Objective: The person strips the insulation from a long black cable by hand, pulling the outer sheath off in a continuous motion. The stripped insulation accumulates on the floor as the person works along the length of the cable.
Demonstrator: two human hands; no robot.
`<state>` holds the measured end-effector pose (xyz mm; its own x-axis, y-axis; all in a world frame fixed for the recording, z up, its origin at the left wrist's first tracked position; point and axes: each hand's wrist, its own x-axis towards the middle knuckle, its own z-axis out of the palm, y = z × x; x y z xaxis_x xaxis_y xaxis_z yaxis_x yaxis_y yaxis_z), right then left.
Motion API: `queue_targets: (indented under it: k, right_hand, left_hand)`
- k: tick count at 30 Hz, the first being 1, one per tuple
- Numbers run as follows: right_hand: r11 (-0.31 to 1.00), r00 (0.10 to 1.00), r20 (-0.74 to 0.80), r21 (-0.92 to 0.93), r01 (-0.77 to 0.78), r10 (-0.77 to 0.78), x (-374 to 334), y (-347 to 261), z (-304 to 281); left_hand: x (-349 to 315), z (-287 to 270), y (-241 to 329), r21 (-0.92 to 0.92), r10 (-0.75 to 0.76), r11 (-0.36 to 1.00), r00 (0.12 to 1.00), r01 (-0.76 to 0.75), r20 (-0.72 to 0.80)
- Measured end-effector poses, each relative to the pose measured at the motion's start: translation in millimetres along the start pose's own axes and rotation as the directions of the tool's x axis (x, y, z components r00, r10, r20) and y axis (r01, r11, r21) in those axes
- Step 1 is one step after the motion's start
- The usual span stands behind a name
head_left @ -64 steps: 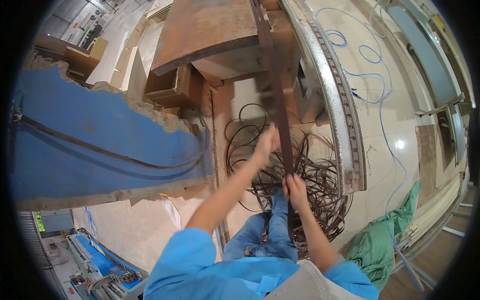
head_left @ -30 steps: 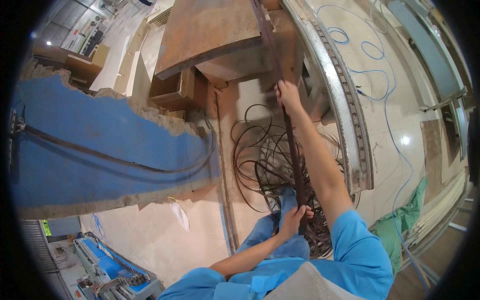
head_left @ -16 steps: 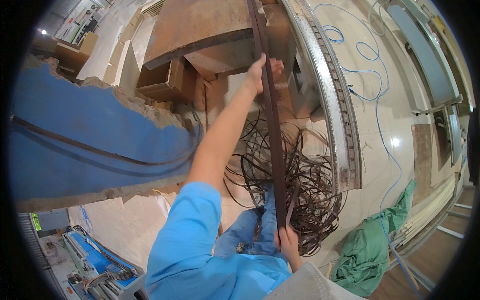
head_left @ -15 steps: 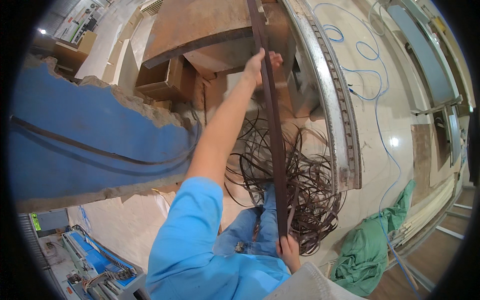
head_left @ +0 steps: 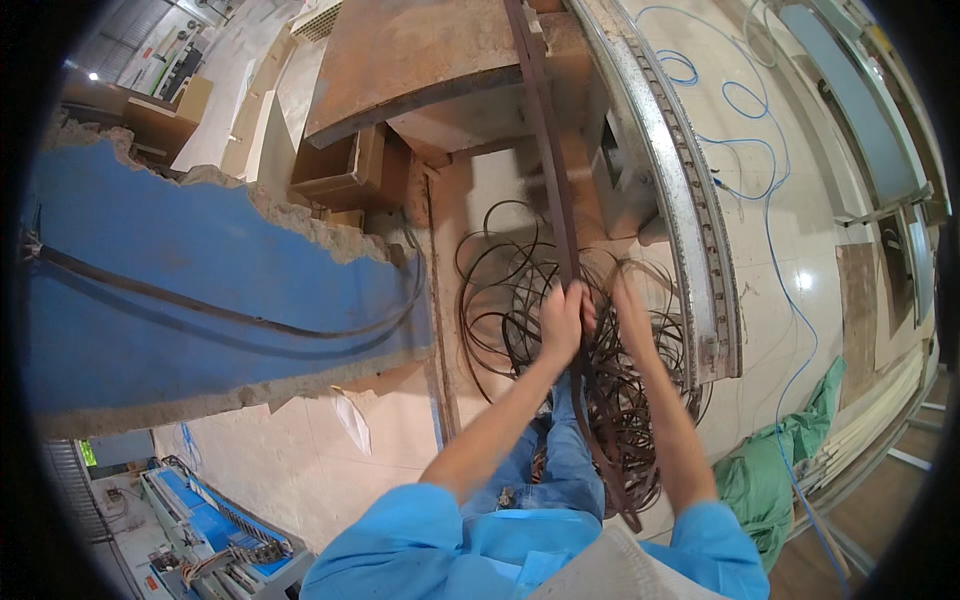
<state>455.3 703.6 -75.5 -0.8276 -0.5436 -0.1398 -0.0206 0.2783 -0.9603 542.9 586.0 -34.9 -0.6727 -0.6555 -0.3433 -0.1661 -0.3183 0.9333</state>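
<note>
Long dark-brown flat strips (head_left: 550,170) run together as a narrow band from the far edge of a rust-brown top down toward me. My left hand (head_left: 562,322) is closed around this band in front of my legs. Just right of it, my right hand (head_left: 628,305) is raised, its fingers pointing away from me. Motion smears those fingers, so whether they hold a strip is unclear. Below both hands, a tangled heap of similar brown strips (head_left: 625,415) spreads over the floor by my feet. The band's near end hangs down past my left hand.
A blue panel with a crumbly edge (head_left: 200,270) stands at left, a dark strip bent across it. The rust-brown tabletop (head_left: 420,70) lies ahead, with an open brown box (head_left: 335,165) under it. A metal rail (head_left: 665,140), blue hose (head_left: 768,235) and green cloth (head_left: 760,485) are at right.
My left hand has come back toward me along the band. My right hand has left the band's near end and moved forward beside the left. The near end now hangs loose.
</note>
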Motion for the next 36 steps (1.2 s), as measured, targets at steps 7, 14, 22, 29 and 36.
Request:
queue_targets:
  k: [7,14,22,29,36]
  right_hand:
    - [0.739,0.851,0.465,0.48,-0.473,0.243,282.9,-109.7,81.3]
    - [0.866,0.98,0.155,0.464,-0.187,0.128,169.8,-75.6,88.6]
    - [0.874,0.928,0.185,0.316,-0.369,0.324,-112.3,-17.0,18.7]
    - [0.74,0.748,0.229,0.137,-0.659,0.624,-389.3,1.3,-45.3]
    - [0.914,0.922,0.355,-0.406,0.004,0.153,-388.6,57.7,-60.6]
  left_hand:
    - [-165.1,3.3,-57.2,-0.168,-0.23,0.956,0.97,0.239,0.075]
    - [-142.0,-9.1,-90.6,-0.247,-0.35,0.898,0.931,0.365,0.101]
    - [155.1,-21.8,18.9,-0.293,-0.142,0.924,0.933,0.245,0.331]
    - [272.8,7.5,107.5,-0.57,-0.055,0.772,0.923,0.281,0.38]
    - [198.6,10.2,49.4,-0.103,0.099,0.989,0.992,-0.108,-0.083]
